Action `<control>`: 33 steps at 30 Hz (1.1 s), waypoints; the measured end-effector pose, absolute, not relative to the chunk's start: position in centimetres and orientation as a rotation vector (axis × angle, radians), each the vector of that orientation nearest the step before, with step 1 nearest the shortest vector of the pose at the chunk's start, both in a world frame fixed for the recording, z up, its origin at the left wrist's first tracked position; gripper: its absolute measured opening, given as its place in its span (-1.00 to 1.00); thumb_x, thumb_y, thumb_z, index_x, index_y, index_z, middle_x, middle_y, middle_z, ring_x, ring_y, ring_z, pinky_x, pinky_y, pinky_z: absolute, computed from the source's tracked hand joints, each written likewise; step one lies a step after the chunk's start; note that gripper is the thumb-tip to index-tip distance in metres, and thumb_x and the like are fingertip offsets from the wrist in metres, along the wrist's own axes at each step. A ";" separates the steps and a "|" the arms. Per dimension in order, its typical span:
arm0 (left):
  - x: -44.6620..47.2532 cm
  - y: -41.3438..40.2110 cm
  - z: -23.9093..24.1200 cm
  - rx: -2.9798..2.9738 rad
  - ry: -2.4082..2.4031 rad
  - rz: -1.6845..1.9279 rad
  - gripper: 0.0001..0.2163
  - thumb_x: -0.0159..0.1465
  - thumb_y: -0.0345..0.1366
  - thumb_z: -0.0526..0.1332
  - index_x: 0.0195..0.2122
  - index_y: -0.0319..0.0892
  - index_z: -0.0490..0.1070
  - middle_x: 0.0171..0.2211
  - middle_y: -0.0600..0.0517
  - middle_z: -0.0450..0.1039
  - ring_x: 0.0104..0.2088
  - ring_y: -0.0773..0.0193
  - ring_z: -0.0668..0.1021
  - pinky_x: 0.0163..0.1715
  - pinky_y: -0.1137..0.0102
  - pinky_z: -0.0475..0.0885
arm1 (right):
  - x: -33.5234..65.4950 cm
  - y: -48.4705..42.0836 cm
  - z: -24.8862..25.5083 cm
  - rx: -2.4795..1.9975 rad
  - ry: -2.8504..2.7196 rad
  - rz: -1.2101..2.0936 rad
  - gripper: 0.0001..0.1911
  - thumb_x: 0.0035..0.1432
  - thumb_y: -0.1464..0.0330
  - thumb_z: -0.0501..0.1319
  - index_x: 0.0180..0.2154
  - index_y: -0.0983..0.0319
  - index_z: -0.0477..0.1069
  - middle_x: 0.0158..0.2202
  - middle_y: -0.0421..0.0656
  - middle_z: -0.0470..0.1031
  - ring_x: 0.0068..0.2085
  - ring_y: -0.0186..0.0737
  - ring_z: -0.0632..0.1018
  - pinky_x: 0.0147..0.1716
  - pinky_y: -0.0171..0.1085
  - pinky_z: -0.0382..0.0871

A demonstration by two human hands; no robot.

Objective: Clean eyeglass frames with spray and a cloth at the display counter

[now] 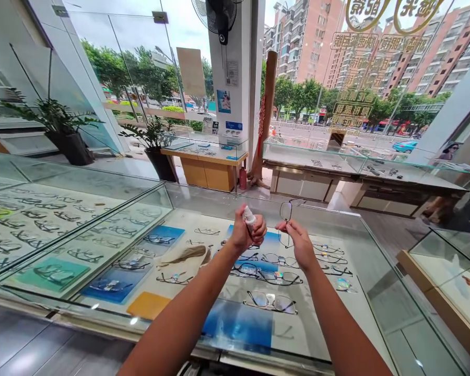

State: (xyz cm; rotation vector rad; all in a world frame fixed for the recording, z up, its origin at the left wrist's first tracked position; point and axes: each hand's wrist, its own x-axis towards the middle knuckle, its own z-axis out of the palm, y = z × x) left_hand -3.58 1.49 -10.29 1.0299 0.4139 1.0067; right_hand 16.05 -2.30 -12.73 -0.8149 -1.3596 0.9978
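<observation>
My left hand (247, 231) is wrapped round a small white spray bottle (249, 215), its nozzle sticking up above the fingers. A pair of thin-framed eyeglasses (285, 211) is pinched by my right hand (297, 237), turned so one lens stands above the fingers and the other hangs below. The bottle and the eyeglasses are a short gap apart, both over a glass display case (172, 334). Beneath the glass lie rows of eyeglasses (272, 302) on a pale base with blue panels (238, 326).
More cased frames (35, 224) fill the left side, beside an orange card (148, 305). A beige cloth-like item (186, 255) appears near my left forearm. Another glass case (454, 271) stands at right. Farther off are low showcases (313, 156), potted plants (152, 141) and a pillar fan (217, 18).
</observation>
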 end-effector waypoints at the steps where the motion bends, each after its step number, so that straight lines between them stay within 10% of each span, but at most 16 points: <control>1: -3.4 1.6 -10.5 1.091 0.481 1.065 -0.28 0.22 0.51 0.01 -0.64 -0.09 0.19 -0.70 0.14 0.03 -0.67 0.37 0.14 -0.68 0.44 0.04 | 16.0 -2.4 -12.7 -0.815 -1.358 1.001 -0.64 0.36 0.01 0.23 -0.28 0.15 0.53 -0.16 -0.10 0.62 0.03 -0.03 0.57 0.20 -0.07 0.37; 33: -2.4 1.3 -12.2 1.856 0.870 1.096 -0.41 0.38 0.28 0.07 -0.55 -0.14 0.24 -0.57 0.11 0.18 -0.47 0.31 0.24 -0.41 0.36 0.10 | 15.2 -2.5 -12.4 -0.641 -1.143 1.224 -0.74 0.32 0.12 0.29 -0.34 0.13 0.58 -0.23 -0.13 0.56 -0.12 -0.11 0.49 -0.12 -0.18 0.32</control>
